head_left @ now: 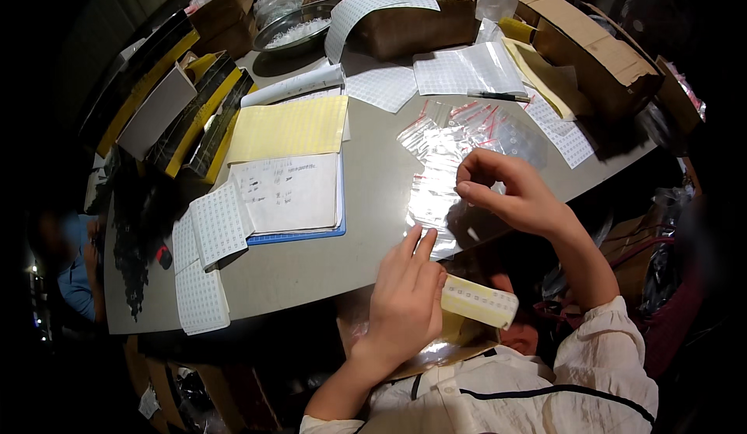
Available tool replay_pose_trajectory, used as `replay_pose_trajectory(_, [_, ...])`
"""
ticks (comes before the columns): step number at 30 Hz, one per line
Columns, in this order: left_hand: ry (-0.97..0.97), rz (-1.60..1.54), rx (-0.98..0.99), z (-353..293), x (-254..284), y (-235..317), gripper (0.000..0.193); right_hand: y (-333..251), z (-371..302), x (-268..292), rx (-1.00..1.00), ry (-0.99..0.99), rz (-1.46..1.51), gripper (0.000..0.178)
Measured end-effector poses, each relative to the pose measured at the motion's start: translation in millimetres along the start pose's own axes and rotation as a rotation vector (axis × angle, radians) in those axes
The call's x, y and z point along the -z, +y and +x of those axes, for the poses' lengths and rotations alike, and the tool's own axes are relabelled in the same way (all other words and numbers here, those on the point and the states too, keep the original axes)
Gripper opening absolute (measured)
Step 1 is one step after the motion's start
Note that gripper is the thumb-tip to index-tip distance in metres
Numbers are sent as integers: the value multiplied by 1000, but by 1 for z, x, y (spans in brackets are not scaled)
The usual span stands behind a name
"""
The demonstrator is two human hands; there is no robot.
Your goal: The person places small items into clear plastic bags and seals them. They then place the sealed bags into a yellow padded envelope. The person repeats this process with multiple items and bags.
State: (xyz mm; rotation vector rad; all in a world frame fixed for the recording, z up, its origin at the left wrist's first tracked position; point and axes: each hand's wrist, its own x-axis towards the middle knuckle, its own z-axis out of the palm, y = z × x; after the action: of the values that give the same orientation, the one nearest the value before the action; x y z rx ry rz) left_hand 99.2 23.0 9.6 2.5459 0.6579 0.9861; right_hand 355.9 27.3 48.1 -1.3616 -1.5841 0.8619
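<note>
My left hand [406,302] lies at the table's near edge, its outstretched fingertips resting on a clear plastic zip bag [436,201]. A strip of yellow label stickers [481,302] is held at the thumb side of that hand and sticks out to the right. Above the bags hovers my right hand [513,193], thumb and forefinger curled to a pinch. Anything between those fingertips is too small to make out. More zip bags with red seal lines [459,123] lie spread and overlapping just beyond, shiny with glare.
An open notebook [292,193] with a yellow label sheet [289,129] lies left of the bags; white label sheets [222,228] are beside it. Black-and-yellow boxes [194,115], a metal bowl [294,36] and cardboard boxes [405,26] line the back. A pen [498,96] lies nearby.
</note>
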Motion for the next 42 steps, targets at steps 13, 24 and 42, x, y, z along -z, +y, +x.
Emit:
replay_pose_trajectory(13, [11,192,76,-24,7,9,3,-16,21,-26,10,-349,-329,21])
replay_pose_trajectory(24, [7,225,105,-30,17,14,2,-10,13,-9,78,-32,-741,29])
replay_pose_trajectory(42, [-27,-7,56,-25,10,-8,6,-12,1,-33,202,-81,-592,20])
